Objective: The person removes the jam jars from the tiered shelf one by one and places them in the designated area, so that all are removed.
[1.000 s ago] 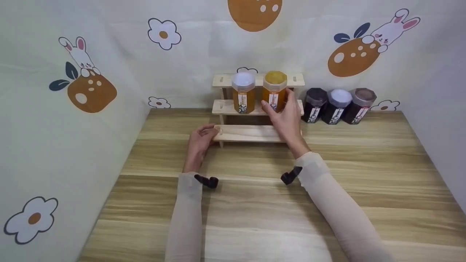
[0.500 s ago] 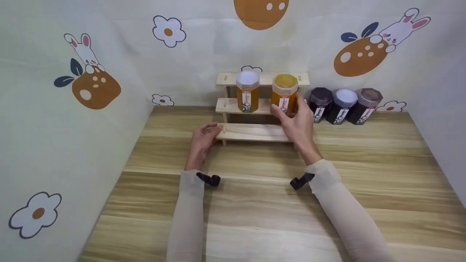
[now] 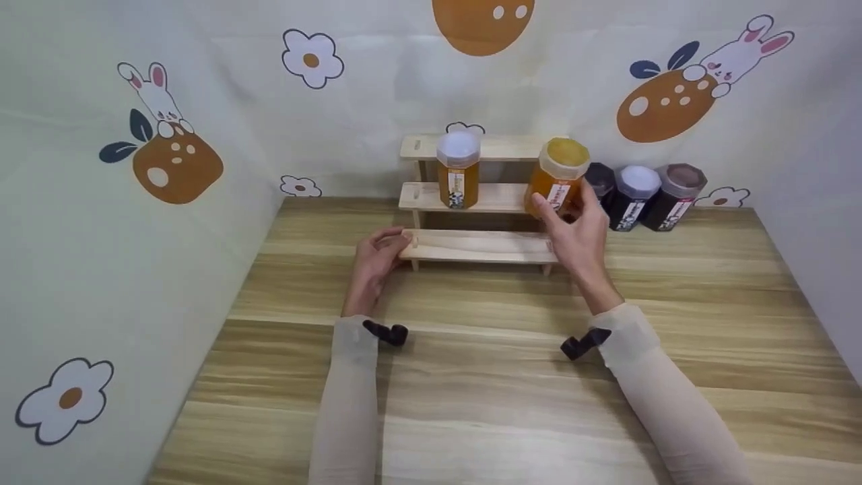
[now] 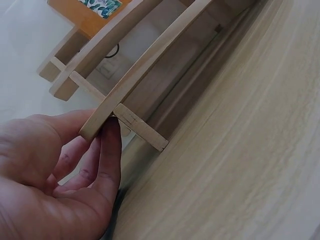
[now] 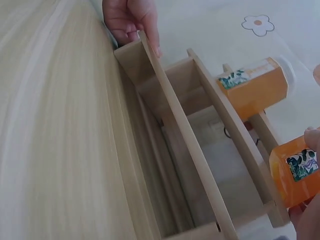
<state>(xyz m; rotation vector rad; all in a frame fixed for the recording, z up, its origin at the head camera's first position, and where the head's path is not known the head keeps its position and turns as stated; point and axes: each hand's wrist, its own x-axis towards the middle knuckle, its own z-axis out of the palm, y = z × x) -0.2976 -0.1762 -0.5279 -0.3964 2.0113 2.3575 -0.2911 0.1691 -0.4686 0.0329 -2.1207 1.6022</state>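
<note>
A three-tier wooden display rack [image 3: 478, 244] stands against the back wall. My left hand [image 3: 375, 264] pinches the left end of its lowest board, thumb above and fingers beneath in the left wrist view. In my right hand [image 3: 583, 239] is an amber jar [image 3: 557, 180] with an eight-sided lid and white label, gripped at its side. It leans slightly to the right at the right end of the middle shelf; whether its base touches the board is unclear. A second amber jar [image 3: 458, 180] with a whitish lid stands upright on the middle shelf, left of centre.
Right of the rack, three dark jars stand in a row on the wood-grain table [image 3: 471, 377]. The nearest dark jar [image 3: 599, 180] is partly hidden by my right hand; the middle jar [image 3: 630, 202] and far jar [image 3: 671, 199] show more fully. A patterned cloth wall [image 3: 377, 101] rises behind.
The right hand has moved the amber jar rightward along the middle shelf to its right end, and the jar has tilted. My left hand keeps its hold on the rack.
</note>
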